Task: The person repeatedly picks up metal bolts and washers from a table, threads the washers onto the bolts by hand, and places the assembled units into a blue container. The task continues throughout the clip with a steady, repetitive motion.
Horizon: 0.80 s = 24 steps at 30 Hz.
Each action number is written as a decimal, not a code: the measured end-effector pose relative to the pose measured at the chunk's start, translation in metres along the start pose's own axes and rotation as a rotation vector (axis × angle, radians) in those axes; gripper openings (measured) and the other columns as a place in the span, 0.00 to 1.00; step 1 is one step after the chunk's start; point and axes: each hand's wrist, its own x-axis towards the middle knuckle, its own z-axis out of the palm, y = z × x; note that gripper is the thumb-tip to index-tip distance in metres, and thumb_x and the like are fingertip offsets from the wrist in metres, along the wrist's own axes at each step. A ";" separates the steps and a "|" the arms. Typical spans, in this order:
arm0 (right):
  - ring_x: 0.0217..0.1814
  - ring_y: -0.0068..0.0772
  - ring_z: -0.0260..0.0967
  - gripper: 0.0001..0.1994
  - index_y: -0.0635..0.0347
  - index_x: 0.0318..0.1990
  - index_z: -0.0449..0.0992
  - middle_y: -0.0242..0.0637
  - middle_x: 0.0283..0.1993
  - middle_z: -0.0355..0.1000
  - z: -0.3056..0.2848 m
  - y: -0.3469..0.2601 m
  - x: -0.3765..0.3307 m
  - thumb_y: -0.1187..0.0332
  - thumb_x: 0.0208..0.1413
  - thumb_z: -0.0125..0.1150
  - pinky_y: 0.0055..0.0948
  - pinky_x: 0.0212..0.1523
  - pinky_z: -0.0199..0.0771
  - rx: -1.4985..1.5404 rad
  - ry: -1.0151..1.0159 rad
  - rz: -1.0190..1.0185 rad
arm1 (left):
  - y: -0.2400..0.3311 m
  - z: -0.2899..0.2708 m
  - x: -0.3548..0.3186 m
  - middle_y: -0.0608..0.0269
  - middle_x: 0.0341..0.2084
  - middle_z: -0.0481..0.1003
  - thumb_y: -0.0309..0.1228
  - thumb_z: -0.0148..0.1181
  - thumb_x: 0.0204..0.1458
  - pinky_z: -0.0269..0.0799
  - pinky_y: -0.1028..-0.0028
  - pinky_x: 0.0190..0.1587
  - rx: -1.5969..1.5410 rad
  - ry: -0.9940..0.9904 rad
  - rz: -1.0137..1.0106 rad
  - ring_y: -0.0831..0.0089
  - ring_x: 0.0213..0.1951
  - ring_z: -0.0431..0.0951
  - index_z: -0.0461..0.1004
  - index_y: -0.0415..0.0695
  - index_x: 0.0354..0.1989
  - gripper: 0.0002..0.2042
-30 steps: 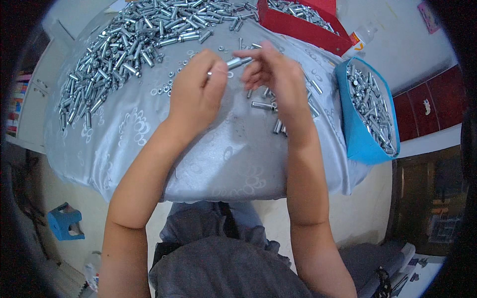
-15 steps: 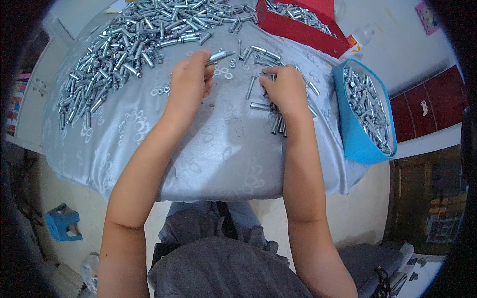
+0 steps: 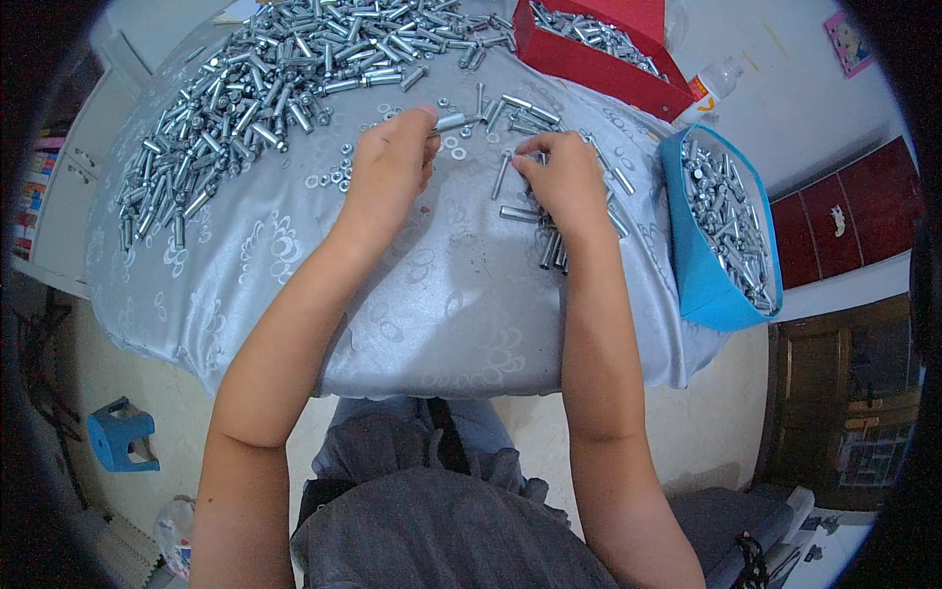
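Between the thumb and fingers of my left hand (image 3: 392, 162) is a silvery sleeve anchor (image 3: 450, 122), its thin end pointing right. My right hand (image 3: 566, 177) is closed in a pinch over a small group of loose bolts and sleeves; whatever its fingertips hold is hidden. Just left of those fingertips lies a thin bolt (image 3: 500, 175), and below it a metal sleeve (image 3: 518, 213). Nuts and washers (image 3: 340, 177) are scattered on the cloth around my left hand, some partly covered by it.
A large heap of sleeve anchors (image 3: 265, 93) spreads over the far left of the cloth-covered table (image 3: 432, 324). A red box (image 3: 599, 69) of metal parts stands at the far right. Nearer on the right is a blue bin (image 3: 726, 294) full of bolts, with a plastic bottle (image 3: 716, 83) behind it.
The sleeve anchor in my left hand has tipped closer to level and shifted slightly right and nearer. My right hand stays over the loose bolts, its fingers drawn closer together.
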 end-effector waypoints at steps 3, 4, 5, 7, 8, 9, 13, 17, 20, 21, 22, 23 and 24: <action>0.39 0.48 0.66 0.09 0.52 0.32 0.78 0.47 0.35 0.69 0.002 -0.002 -0.001 0.66 0.39 0.61 0.40 0.42 0.65 -0.005 0.051 -0.057 | 0.000 -0.001 0.000 0.70 0.10 0.56 0.42 0.45 0.50 0.50 0.77 0.17 0.019 -0.017 0.011 0.79 0.13 0.56 0.59 0.46 0.15 0.17; 0.39 0.48 0.66 0.09 0.51 0.33 0.78 0.47 0.35 0.69 0.003 -0.001 -0.001 0.67 0.40 0.61 0.40 0.42 0.65 -0.001 0.037 -0.079 | -0.001 -0.001 0.000 0.69 0.10 0.57 0.42 0.45 0.50 0.50 0.77 0.17 0.023 -0.029 0.014 0.79 0.13 0.56 0.59 0.46 0.15 0.17; 0.40 0.48 0.65 0.09 0.51 0.33 0.78 0.47 0.35 0.69 0.004 0.001 -0.001 0.67 0.40 0.61 0.40 0.42 0.65 0.004 0.022 -0.101 | -0.001 -0.002 0.000 0.69 0.10 0.57 0.42 0.45 0.51 0.50 0.77 0.17 0.021 -0.030 0.016 0.80 0.13 0.56 0.59 0.46 0.15 0.17; 0.40 0.48 0.65 0.09 0.50 0.33 0.78 0.47 0.36 0.68 0.006 0.002 0.000 0.68 0.40 0.60 0.40 0.42 0.65 -0.008 0.013 -0.111 | -0.003 -0.002 0.001 0.69 0.10 0.58 0.42 0.45 0.51 0.51 0.77 0.17 0.017 -0.031 0.021 0.80 0.13 0.57 0.59 0.46 0.15 0.17; 0.41 0.48 0.65 0.09 0.49 0.34 0.78 0.47 0.36 0.68 0.006 0.002 0.001 0.68 0.41 0.60 0.40 0.42 0.65 -0.015 0.009 -0.117 | -0.002 -0.001 0.000 0.69 0.10 0.58 0.42 0.45 0.51 0.51 0.77 0.17 0.029 -0.031 0.022 0.80 0.13 0.57 0.59 0.46 0.15 0.17; 0.41 0.48 0.64 0.09 0.49 0.34 0.78 0.47 0.36 0.68 0.006 0.001 0.000 0.68 0.41 0.60 0.40 0.42 0.65 -0.016 0.000 -0.101 | -0.001 0.000 -0.001 0.69 0.10 0.58 0.42 0.45 0.51 0.50 0.77 0.17 0.041 -0.032 0.023 0.80 0.13 0.57 0.59 0.46 0.15 0.17; 0.42 0.48 0.64 0.09 0.50 0.34 0.77 0.47 0.37 0.67 0.002 -0.002 0.000 0.68 0.41 0.59 0.40 0.43 0.65 -0.022 -0.036 -0.059 | -0.003 0.000 0.000 0.70 0.10 0.57 0.42 0.45 0.51 0.50 0.77 0.17 0.032 -0.045 0.011 0.80 0.13 0.57 0.59 0.46 0.15 0.17; 0.43 0.48 0.63 0.09 0.50 0.34 0.77 0.46 0.39 0.67 0.002 -0.002 -0.002 0.68 0.42 0.59 0.40 0.45 0.63 0.039 -0.004 -0.089 | -0.001 0.001 -0.001 0.70 0.10 0.57 0.42 0.45 0.51 0.50 0.77 0.17 0.045 -0.016 -0.011 0.80 0.13 0.56 0.59 0.47 0.15 0.17; 0.45 0.45 0.62 0.09 0.50 0.34 0.77 0.45 0.40 0.66 0.004 -0.001 -0.002 0.68 0.42 0.59 0.38 0.46 0.62 0.049 -0.075 -0.149 | -0.002 0.000 -0.001 0.71 0.10 0.57 0.42 0.45 0.51 0.50 0.78 0.17 0.037 -0.018 -0.001 0.80 0.13 0.56 0.59 0.47 0.15 0.17; 0.45 0.45 0.61 0.09 0.50 0.34 0.77 0.44 0.40 0.66 0.005 -0.002 -0.003 0.68 0.42 0.59 0.38 0.47 0.62 0.044 -0.072 -0.153 | -0.002 0.001 -0.001 0.71 0.10 0.57 0.42 0.45 0.51 0.50 0.78 0.17 0.032 -0.018 0.003 0.80 0.13 0.56 0.59 0.47 0.15 0.17; 0.45 0.44 0.61 0.09 0.50 0.34 0.77 0.44 0.40 0.66 0.004 -0.003 -0.003 0.68 0.42 0.59 0.38 0.47 0.61 0.037 -0.068 -0.156 | -0.002 0.001 -0.001 0.71 0.10 0.57 0.42 0.45 0.51 0.50 0.78 0.17 0.026 -0.020 0.007 0.80 0.13 0.56 0.59 0.47 0.15 0.17; 0.46 0.44 0.61 0.09 0.50 0.35 0.77 0.43 0.40 0.66 0.004 -0.004 -0.003 0.68 0.42 0.59 0.38 0.47 0.61 0.031 -0.065 -0.159 | -0.002 0.001 -0.001 0.71 0.10 0.57 0.42 0.45 0.51 0.50 0.78 0.17 0.018 -0.030 -0.002 0.80 0.13 0.56 0.59 0.47 0.15 0.17; 0.45 0.44 0.61 0.09 0.51 0.34 0.77 0.43 0.40 0.66 0.003 -0.005 -0.003 0.68 0.42 0.59 0.38 0.47 0.60 0.023 -0.063 -0.154 | -0.001 0.002 -0.001 0.71 0.10 0.57 0.42 0.45 0.51 0.50 0.78 0.17 0.010 -0.039 -0.010 0.80 0.13 0.56 0.59 0.47 0.15 0.17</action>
